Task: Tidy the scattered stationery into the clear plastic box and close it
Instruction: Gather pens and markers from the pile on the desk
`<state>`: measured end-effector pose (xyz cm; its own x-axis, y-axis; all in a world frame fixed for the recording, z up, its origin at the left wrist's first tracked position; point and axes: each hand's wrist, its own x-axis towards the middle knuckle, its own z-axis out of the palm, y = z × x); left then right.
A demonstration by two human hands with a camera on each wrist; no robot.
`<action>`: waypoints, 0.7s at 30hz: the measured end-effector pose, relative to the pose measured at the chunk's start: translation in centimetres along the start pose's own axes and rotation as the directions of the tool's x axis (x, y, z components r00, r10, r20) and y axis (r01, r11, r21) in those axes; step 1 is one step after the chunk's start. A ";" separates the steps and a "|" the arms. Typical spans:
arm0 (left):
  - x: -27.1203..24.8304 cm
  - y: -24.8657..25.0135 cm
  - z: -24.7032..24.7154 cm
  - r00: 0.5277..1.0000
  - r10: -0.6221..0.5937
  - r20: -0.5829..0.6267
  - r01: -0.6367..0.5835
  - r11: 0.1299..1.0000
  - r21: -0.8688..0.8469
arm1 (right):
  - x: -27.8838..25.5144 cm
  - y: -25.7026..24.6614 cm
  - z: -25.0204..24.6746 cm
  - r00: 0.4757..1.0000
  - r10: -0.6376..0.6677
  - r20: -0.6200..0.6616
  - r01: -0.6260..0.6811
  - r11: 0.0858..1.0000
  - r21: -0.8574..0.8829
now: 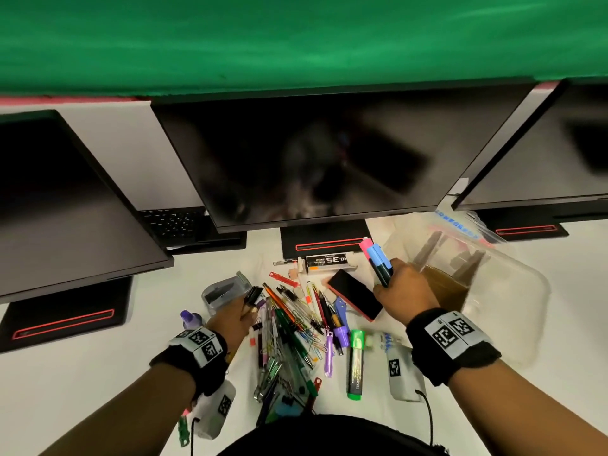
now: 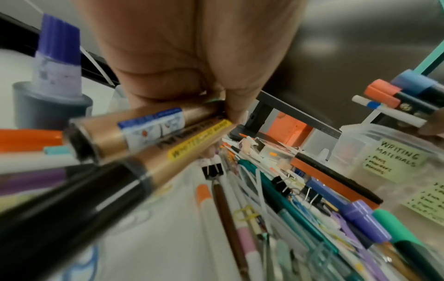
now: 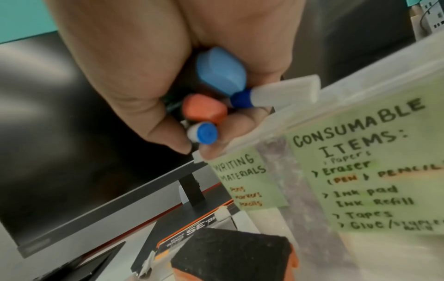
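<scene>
Markers (image 1: 378, 263) with pink and blue caps sit clamped in the right hand (image 1: 403, 292) grip, just beside the clear plastic box (image 1: 513, 291) (its labels read "Writing Materials" and "Consumable Items"). Left hand (image 1: 232, 319) grip is curled round copper-coloured markers (image 2: 153, 131) over the scattered pens (image 1: 289, 327) on the white surface (image 1: 98, 373).

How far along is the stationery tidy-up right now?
Early. The clear plastic box is open, with a few dark items inside. The right hand holds blue- and pink-capped markers beside it; the left hand grips bronze markers. The pen pile remains.
</scene>
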<state>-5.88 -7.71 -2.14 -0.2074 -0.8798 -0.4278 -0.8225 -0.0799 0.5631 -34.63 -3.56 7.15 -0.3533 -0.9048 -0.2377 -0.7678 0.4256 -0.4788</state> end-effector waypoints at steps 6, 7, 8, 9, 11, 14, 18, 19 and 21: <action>0.9 -0.5 0.5 0.999 -0.026 -0.038 0.032 0.987 0.160 | -2.0 2.2 -1.2 0.993 0.035 0.112 -0.031 0.999 -0.041; 1.1 -0.5 0.7 0.999 -0.028 -0.046 0.036 0.985 0.170 | -2.3 2.5 -1.4 0.990 0.054 0.128 -0.050 0.998 -0.035; 1.3 -0.5 0.8 0.998 -0.034 -0.051 0.042 0.984 0.175 | -2.3 2.9 -1.4 0.987 0.072 0.142 -0.069 0.997 -0.026; 1.4 -0.4 0.9 0.998 -0.042 -0.047 0.050 0.983 0.179 | -2.3 3.2 -1.5 0.985 0.086 0.148 -0.087 0.996 -0.004; 1.5 0.0 1.0 0.998 -0.050 -0.036 0.056 0.981 0.185 | -2.0 3.8 -1.6 0.981 0.143 0.132 -0.157 0.982 0.105; 1.4 0.7 1.1 0.998 -0.042 -0.041 0.049 0.983 0.179 | -1.0 4.2 -2.0 0.953 0.281 0.109 -0.301 0.860 0.412; 1.0 1.5 1.1 0.998 0.029 -0.052 -0.017 0.976 0.215 | 0.5 3.9 -2.3 0.941 0.326 0.094 -0.331 0.827 0.454; 1.0 1.5 1.0 0.997 0.043 -0.058 -0.029 0.975 0.221 | 0.9 3.8 -2.1 0.938 0.332 0.099 -0.341 0.836 0.430; 0.9 1.4 0.8 0.996 0.062 -0.071 -0.045 0.976 0.212 | 1.8 3.6 -1.5 0.933 0.340 0.116 -0.358 0.849 0.390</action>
<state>-7.67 -8.20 -2.27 -0.2197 -0.9140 -0.3411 -0.9059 0.0614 0.4190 -38.80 -3.65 6.32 -0.5291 -0.6979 -0.4828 -0.3169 0.6903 -0.6505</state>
